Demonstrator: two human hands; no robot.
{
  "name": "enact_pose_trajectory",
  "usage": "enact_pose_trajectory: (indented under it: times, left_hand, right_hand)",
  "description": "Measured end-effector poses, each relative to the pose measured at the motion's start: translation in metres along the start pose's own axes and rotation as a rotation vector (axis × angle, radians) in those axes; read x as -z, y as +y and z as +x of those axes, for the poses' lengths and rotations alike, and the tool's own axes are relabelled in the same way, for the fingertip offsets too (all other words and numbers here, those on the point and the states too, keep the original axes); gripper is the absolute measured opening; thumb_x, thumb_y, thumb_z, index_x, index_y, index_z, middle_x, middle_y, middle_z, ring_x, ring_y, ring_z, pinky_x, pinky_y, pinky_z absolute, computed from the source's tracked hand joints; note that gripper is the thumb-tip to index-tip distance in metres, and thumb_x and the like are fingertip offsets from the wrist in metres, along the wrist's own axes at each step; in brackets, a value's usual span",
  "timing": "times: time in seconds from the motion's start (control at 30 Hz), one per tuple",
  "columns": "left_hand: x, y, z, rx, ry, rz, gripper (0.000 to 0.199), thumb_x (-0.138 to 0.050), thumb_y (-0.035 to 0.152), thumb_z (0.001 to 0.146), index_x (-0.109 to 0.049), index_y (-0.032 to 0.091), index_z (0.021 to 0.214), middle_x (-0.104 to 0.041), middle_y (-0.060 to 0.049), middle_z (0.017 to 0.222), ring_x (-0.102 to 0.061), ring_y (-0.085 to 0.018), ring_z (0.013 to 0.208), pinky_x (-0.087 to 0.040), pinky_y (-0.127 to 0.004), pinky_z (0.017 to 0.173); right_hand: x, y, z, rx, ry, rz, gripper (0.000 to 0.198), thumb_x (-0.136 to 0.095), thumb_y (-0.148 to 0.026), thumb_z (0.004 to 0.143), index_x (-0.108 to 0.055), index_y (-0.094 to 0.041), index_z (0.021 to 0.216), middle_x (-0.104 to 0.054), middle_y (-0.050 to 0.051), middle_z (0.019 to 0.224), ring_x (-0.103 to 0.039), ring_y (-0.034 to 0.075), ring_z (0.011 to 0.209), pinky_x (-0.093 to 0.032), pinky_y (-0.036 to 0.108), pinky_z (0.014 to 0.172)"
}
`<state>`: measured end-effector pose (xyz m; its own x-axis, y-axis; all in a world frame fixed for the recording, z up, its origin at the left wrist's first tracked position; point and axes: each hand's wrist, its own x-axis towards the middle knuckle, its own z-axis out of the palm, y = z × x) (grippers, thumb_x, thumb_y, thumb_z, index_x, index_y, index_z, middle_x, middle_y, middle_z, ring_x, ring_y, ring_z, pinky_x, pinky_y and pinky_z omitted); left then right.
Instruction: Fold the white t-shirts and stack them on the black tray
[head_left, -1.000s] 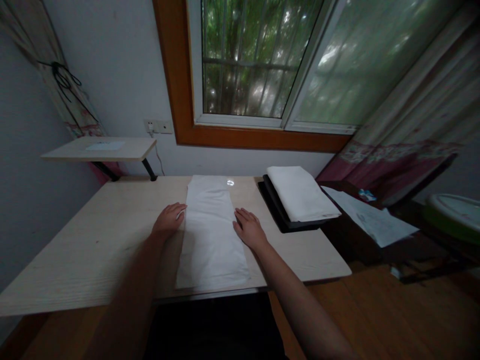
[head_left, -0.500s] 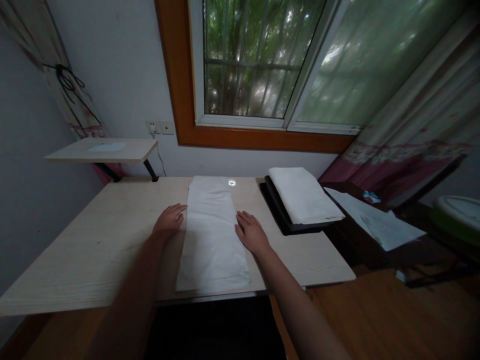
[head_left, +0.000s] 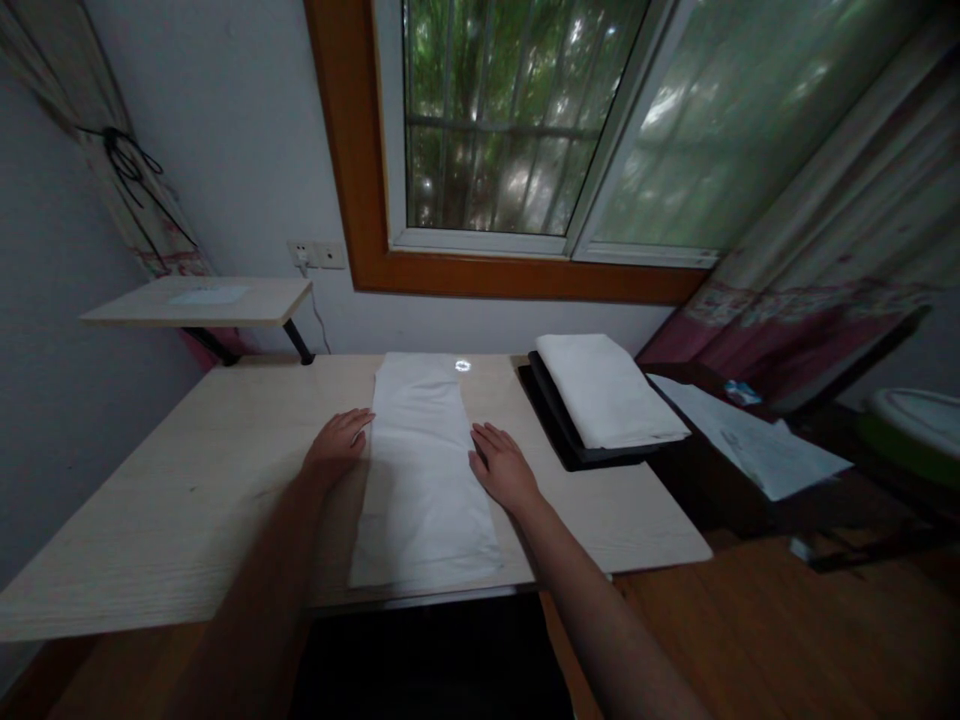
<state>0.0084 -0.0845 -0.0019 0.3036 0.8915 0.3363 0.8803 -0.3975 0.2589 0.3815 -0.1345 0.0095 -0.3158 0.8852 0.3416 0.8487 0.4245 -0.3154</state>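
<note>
One white cloth (head_left: 420,490), central on the tabletop (head_left: 165,530), running twelve to six o'clock; your left hand (head_left: 339,440) at its nine-o'clock edge, right hand (head_left: 506,468) at three, both loosely open, gripping nothing; uneven inward pressure could ruck it.

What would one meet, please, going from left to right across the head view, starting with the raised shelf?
Raised shelf, left hand, long white cloth, right hand, folded white cloth, pale sheet, green-and-white object.
</note>
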Motion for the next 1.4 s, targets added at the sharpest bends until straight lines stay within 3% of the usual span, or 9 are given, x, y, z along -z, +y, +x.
enact_pose_trajectory:
  times: [0.1,0.2,0.47,0.63,0.8,0.93,1.1,1.3,1.4]
  left_hand:
    - [0.003,0.003,-0.003,-0.058,0.020,0.016,0.050,-0.043,0.023,0.093,-0.061,0.019,0.140,-0.052,-0.010,0.152,-0.051,-0.026,0.138,-0.039,-0.048,0.118]
    - [0.006,0.006,-0.006,-0.120,0.012,0.020,0.048,-0.044,0.022,0.095,-0.061,0.025,0.140,-0.051,-0.009,0.153,-0.051,-0.026,0.136,-0.039,-0.050,0.116]
    - [0.020,0.021,-0.023,-0.199,-0.137,-0.006,0.049,-0.050,0.020,0.092,-0.064,0.034,0.136,-0.052,-0.006,0.154,-0.046,-0.031,0.141,-0.026,-0.065,0.119]
    - [0.031,0.032,-0.046,-0.265,-0.208,-0.037,0.055,-0.052,0.021,0.091,-0.057,0.037,0.144,-0.048,-0.004,0.157,-0.037,-0.031,0.148,-0.019,-0.065,0.123]
    - [0.037,0.039,-0.060,-0.320,-0.248,-0.033,0.054,-0.056,0.025,0.092,-0.056,0.039,0.143,-0.051,-0.003,0.155,-0.039,-0.031,0.147,-0.016,-0.065,0.124]
    - [0.037,0.048,-0.062,-0.366,-0.218,-0.039,0.057,-0.061,0.021,0.088,-0.059,0.038,0.142,-0.056,-0.004,0.150,-0.044,-0.031,0.143,-0.016,-0.065,0.124]
    - [0.035,0.059,-0.058,-0.473,-0.147,-0.061,0.057,-0.057,0.013,0.087,-0.063,0.038,0.138,-0.065,-0.001,0.139,-0.043,-0.028,0.145,-0.008,-0.064,0.127]
    - [0.027,0.054,-0.060,-0.510,-0.173,-0.178,0.056,-0.049,0.006,0.087,-0.067,0.032,0.132,-0.069,-0.002,0.135,-0.061,-0.020,0.129,-0.039,-0.048,0.121]
    - [0.022,0.047,-0.062,-0.501,-0.168,-0.197,0.055,-0.050,0.005,0.085,-0.070,0.032,0.129,-0.069,-0.002,0.134,-0.062,-0.019,0.127,-0.043,-0.046,0.119]
  right_hand:
    - [0.003,-0.001,-0.001,0.012,-0.002,0.024,0.052,-0.051,-0.028,0.099,-0.051,-0.023,0.150,-0.050,0.008,0.155,-0.045,0.027,0.145,-0.032,0.052,0.123]
    - [0.005,-0.001,-0.001,0.024,0.003,0.045,0.048,-0.051,-0.026,0.098,-0.056,-0.026,0.146,-0.052,0.006,0.155,-0.045,0.027,0.145,-0.034,0.052,0.122]
    - [0.007,0.010,-0.006,0.087,-0.048,0.127,0.056,-0.049,-0.008,0.091,-0.061,-0.029,0.141,-0.051,0.004,0.155,-0.041,0.026,0.148,-0.031,0.055,0.122]
    - [0.022,0.014,-0.014,0.155,-0.155,0.194,0.052,-0.055,-0.015,0.094,-0.059,-0.034,0.143,-0.049,0.005,0.156,-0.036,0.027,0.151,-0.029,0.057,0.122]
    - [0.032,0.015,-0.022,0.198,-0.257,0.230,0.056,-0.072,-0.026,0.089,-0.059,-0.038,0.142,-0.045,0.004,0.160,-0.031,0.031,0.153,-0.025,0.058,0.123]
    - [0.032,0.014,-0.026,0.238,-0.257,0.253,0.056,-0.078,-0.033,0.087,-0.061,-0.040,0.140,-0.042,0.003,0.162,-0.033,0.031,0.152,-0.023,0.058,0.123]
    - [0.031,0.012,-0.030,0.246,-0.235,0.269,0.037,-0.077,-0.031,0.087,-0.073,-0.042,0.122,-0.050,0.001,0.156,-0.043,0.029,0.146,-0.023,0.058,0.123]
    - [0.029,0.015,-0.028,0.246,-0.254,0.323,0.026,-0.073,-0.027,0.090,-0.078,-0.042,0.111,-0.063,0.000,0.144,-0.047,0.027,0.143,-0.024,0.056,0.123]
    - [0.027,0.018,-0.028,0.255,-0.263,0.334,0.024,-0.070,-0.029,0.092,-0.078,-0.042,0.111,-0.065,0.000,0.140,-0.046,0.027,0.144,-0.023,0.057,0.123]
